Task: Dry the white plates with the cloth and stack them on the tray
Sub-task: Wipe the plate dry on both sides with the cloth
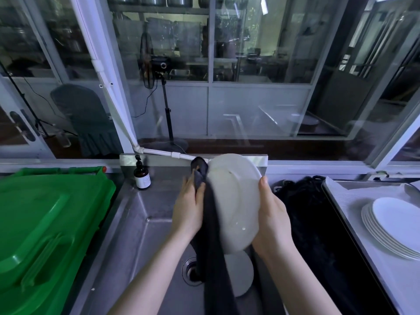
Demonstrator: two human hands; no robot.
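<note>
L hand [187, 208] pinches dark cloth [211, 246] vs left rim of tilted white plate [236, 201], R hand [271, 214] grips right rim, over sink [145, 223] mid-bench; plate stack [395, 226] on tray [341, 212] at right edge.

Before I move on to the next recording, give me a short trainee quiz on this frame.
1. True or false: the stack of white plates sits in the sink.
2. Which hand grips the dark cloth? A) left hand B) right hand C) neither
3. Fill in: below the held plate, a second plate lies beside the ____.
Key: 1 false, the stack is on the tray; 2 A; 3 drain.
</note>
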